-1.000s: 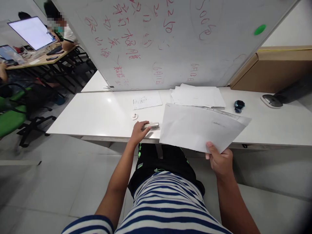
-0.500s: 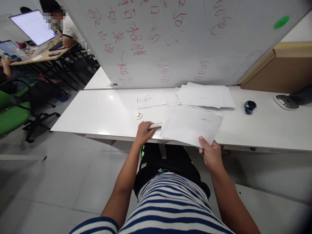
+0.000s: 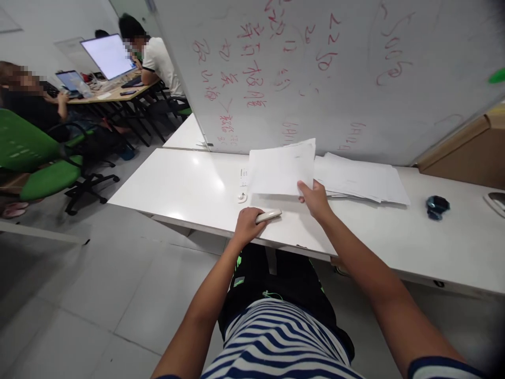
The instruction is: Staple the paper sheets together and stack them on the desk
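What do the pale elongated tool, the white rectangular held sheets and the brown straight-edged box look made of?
Pale elongated tool: probably smooth hard plastic or painted metal; its slight sheen leaves that open.
White rectangular held sheets: matte paper, by their thin edges and faint marks.
Brown straight-edged box: likely matte cardboard, by its plain, dull brown side.

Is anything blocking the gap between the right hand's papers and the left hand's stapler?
Nothing visible does: only desk surface shows between the papers in the right hand and the stapler in the left hand. The small white item lies just left of that gap.
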`<state>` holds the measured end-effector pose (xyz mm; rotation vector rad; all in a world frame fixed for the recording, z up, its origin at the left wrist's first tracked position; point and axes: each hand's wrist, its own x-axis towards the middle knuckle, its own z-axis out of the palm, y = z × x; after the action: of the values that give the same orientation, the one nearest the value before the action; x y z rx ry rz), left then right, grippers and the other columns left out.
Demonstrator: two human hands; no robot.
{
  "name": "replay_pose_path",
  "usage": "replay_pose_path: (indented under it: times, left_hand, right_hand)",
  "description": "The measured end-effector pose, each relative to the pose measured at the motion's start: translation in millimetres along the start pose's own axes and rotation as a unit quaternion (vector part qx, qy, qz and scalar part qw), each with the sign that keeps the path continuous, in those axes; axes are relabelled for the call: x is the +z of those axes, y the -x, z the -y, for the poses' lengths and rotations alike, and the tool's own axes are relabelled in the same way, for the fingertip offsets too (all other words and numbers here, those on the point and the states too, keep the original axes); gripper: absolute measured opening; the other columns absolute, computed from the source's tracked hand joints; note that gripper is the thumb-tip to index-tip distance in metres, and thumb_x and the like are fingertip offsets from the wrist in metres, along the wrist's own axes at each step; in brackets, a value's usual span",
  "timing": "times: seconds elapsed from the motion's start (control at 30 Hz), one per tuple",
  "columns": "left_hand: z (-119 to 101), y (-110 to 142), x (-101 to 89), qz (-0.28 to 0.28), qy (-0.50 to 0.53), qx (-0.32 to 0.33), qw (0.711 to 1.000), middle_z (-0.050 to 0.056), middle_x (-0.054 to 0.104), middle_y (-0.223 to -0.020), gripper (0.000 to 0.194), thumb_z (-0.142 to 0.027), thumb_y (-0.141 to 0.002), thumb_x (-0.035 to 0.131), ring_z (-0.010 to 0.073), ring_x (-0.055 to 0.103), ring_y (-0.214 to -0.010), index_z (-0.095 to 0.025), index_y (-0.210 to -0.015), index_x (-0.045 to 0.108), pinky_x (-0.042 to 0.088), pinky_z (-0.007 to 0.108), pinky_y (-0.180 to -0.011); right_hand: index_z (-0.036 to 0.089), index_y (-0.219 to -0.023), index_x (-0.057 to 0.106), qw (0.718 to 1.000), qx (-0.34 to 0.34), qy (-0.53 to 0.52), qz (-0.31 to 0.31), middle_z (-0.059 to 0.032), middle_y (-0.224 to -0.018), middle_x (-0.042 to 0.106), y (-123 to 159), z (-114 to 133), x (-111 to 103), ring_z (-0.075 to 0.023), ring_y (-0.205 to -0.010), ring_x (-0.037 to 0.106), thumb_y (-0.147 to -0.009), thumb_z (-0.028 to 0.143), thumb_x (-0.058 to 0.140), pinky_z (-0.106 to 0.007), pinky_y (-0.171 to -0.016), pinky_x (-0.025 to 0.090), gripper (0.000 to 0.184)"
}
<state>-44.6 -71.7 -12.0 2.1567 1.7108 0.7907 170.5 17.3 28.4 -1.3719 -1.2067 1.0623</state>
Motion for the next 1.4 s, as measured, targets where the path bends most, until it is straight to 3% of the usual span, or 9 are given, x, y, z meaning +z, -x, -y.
replay_pose_path:
  times: [0.1,0.23,0.43,0.57,0.67,0.77,0.97,1.17,1.4]
  left_hand:
    - [-1,1,0.8,-0.001,-0.006,-0.002,1.000,0.004,0.067,-0.092,0.021,-0.033,-0.079,0.065,0.0222,0.059,-0.091,-0.021,-0.095,0.062,0.041,0.038,-0.087]
    - [0,1,1.7,0.003,0.004,-0.003,1.000,0.004,0.067,-0.095,0.024,-0.037,-0.079,0.065,0.0214,0.060,-0.095,-0.022,-0.098,0.062,0.041,0.036,-0.089]
    - [4,3,3.2,-0.006,0.008,-0.004,1.000,0.003,0.067,-0.093,0.024,-0.037,-0.079,0.065,0.0212,0.060,-0.094,-0.022,-0.097,0.062,0.040,0.036,-0.088]
    - [5,4,4.4,-0.014,0.003,-0.007,1.000,0.003,0.067,-0.093,0.024,-0.037,-0.079,0.065,0.0216,0.059,-0.094,-0.022,-0.097,0.062,0.041,0.036,-0.087]
    - [6,3,4.3,-0.014,0.001,-0.004,1.000,0.004,0.067,-0.093,0.025,-0.039,-0.079,0.064,0.0218,0.059,-0.094,-0.021,-0.097,0.062,0.041,0.036,-0.087]
    - [5,2,3.8,-0.007,0.000,-0.006,1.000,0.004,0.067,-0.094,0.026,-0.038,-0.079,0.064,0.0218,0.060,-0.093,-0.022,-0.099,0.063,0.042,0.036,-0.088]
    - [6,1,5.3,-0.002,-0.002,0.002,1.000,0.003,0.069,-0.100,0.025,-0.033,-0.080,0.063,0.0222,0.060,-0.098,-0.026,-0.103,0.066,0.042,0.037,-0.089]
    - [7,2,7.9,-0.020,-0.001,0.017,1.000,0.002,0.069,-0.102,0.028,-0.028,-0.079,0.064,0.0213,0.059,-0.099,-0.027,-0.107,0.067,0.043,0.036,-0.087]
    - [6,2,6.1,-0.020,-0.007,0.014,1.000,0.003,0.068,-0.102,0.028,-0.035,-0.082,0.062,0.0216,0.060,-0.099,-0.026,-0.109,0.066,0.045,0.037,-0.086]
  right_hand:
    - [0.015,-0.090,0.062,0.995,0.031,0.083,0.039,-0.0006,-0.068,0.058,-49,0,41,-0.0087,-0.046,0.045,-0.076,0.036,0.056,-0.024,-0.046,0.041,0.026]
    - [0.011,-0.088,0.064,0.980,0.031,0.185,0.072,-0.0059,-0.066,0.060,-77,-9,73,-0.0148,-0.054,0.051,-0.076,0.030,0.054,-0.029,-0.054,0.044,0.025]
    - [0.011,-0.104,0.062,0.943,-0.020,0.325,0.062,-0.0181,-0.096,0.065,-81,-17,81,-0.0286,-0.090,0.059,-0.081,0.033,0.049,-0.039,-0.080,0.044,0.034]
    - [0.011,-0.133,0.042,0.908,-0.059,0.415,0.011,-0.0215,-0.112,0.059,-73,-12,74,-0.0323,-0.097,0.058,-0.087,0.042,0.043,-0.043,-0.081,0.044,0.056]
    - [0.011,-0.138,0.035,0.895,-0.095,0.435,-0.040,-0.0224,-0.119,0.053,-64,-12,59,-0.0322,-0.098,0.058,-0.089,0.044,0.040,-0.042,-0.079,0.044,0.059]
    - [0.015,-0.131,0.045,0.878,-0.138,0.455,-0.055,-0.0183,-0.119,0.052,-53,-18,32,-0.0284,-0.095,0.058,-0.091,0.041,0.036,-0.038,-0.076,0.043,0.049]
    - [0.016,-0.121,0.056,0.831,-0.228,0.502,-0.076,-0.0154,-0.120,0.053,-43,-37,-45,-0.0284,-0.106,0.052,-0.093,0.034,0.029,-0.039,-0.085,0.037,0.042]
    - [0.016,-0.131,0.047,0.811,-0.118,0.564,-0.102,-0.0175,-0.136,0.045,-50,-55,-115,-0.0351,-0.126,0.037,-0.089,0.048,0.039,-0.051,-0.097,0.028,0.054]
    - [0.015,-0.123,0.056,0.812,-0.040,0.577,-0.074,-0.0171,-0.133,0.051,-52,-63,-130,-0.0342,-0.119,0.044,-0.085,0.062,0.037,-0.051,-0.095,0.032,0.063]
